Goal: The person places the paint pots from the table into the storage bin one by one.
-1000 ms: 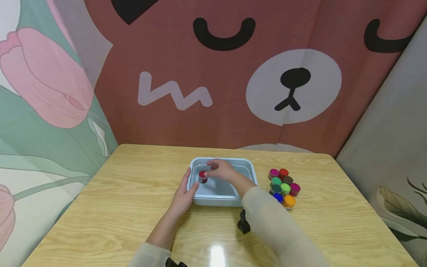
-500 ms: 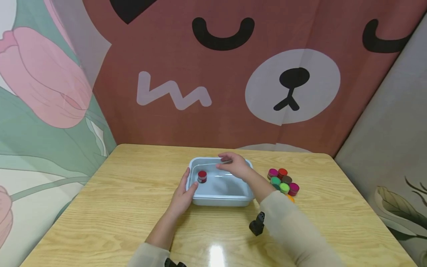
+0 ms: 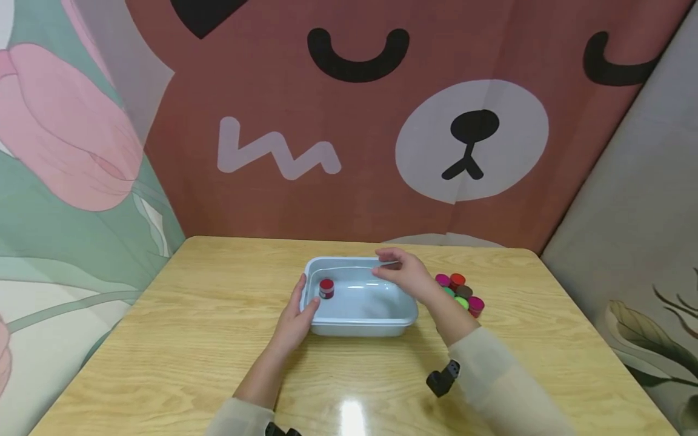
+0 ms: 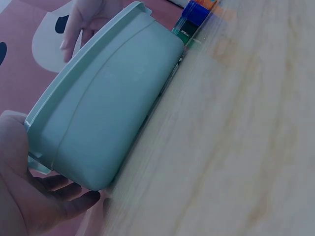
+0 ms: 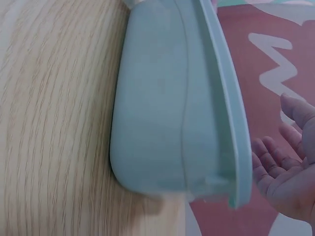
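A light-blue plastic tub [image 3: 357, 330] sits on the table. Inside it, near the left end, stands a small jar [image 3: 326, 289] with a red lid. My left hand [image 3: 294, 321] grips the tub's left end, thumb over the rim; in the left wrist view its fingers [image 4: 74, 204] curl beneath that end. Over the tub's right back rim hovers my right hand [image 3: 409, 274], its fingers loosely bent with nothing between them. The right wrist view shows the same hand [image 5: 290, 172] above the rim, palm bare.
Right of the tub stands a cluster of several small jars with coloured lids, among them a magenta-lidded jar [image 3: 476, 306] and a brown-lidded jar [image 3: 463, 292]. My right forearm hides part of the cluster. A printed curtain [image 3: 349, 206] hangs behind the wooden table [image 3: 218, 284].
My right hand has moved away from the red-lidded jar, rightward across the tub to its right rim. The jar stays in place, and my left hand keeps its grip on the tub.
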The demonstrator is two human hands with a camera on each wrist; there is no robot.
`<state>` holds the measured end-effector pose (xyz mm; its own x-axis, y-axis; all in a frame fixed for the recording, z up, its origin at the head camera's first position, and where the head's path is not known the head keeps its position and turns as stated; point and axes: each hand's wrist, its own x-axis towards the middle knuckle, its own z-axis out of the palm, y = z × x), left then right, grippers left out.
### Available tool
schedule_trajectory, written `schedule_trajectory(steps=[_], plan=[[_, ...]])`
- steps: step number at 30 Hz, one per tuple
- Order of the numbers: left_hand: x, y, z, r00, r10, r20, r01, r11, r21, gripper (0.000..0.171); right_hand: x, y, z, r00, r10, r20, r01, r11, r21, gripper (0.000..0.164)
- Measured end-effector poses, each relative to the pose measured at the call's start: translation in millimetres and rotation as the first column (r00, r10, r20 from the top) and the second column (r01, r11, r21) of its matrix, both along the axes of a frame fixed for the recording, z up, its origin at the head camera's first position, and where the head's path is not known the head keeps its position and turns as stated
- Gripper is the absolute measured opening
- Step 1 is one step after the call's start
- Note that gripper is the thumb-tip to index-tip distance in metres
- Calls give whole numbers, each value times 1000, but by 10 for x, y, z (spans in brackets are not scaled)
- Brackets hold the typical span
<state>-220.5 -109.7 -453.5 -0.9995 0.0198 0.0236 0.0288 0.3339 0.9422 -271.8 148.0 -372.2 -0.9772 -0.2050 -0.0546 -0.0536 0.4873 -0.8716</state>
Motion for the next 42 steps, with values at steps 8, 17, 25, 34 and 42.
schedule_trajectory(steps=[8, 17, 25, 34, 42], plan=[[6, -15, 26, 1000, 5, 17, -5, 1000, 8, 66, 130, 294, 58, 999, -38, -20, 37, 999, -16, 57], [-2, -31, 20, 1000, 8, 16, -8, 1000, 10, 65, 292, 675, -62, 991, -90, -99, 92, 996, 17, 55], [1, -43, 2, 1000, 5, -9, -5, 1000, 17, 66, 465, 908, -162, 984, -134, -120, 138, 990, 29, 57], [-4, -33, -1, 1000, 5, 13, -5, 1000, 11, 65, 681, 1100, -251, 979, -178, -99, 186, 980, 69, 58], [9, -27, 3, 1000, -6, 30, 6, 1000, 17, 66, 812, 1295, -464, 972, -209, -110, 216, 975, 56, 57]])
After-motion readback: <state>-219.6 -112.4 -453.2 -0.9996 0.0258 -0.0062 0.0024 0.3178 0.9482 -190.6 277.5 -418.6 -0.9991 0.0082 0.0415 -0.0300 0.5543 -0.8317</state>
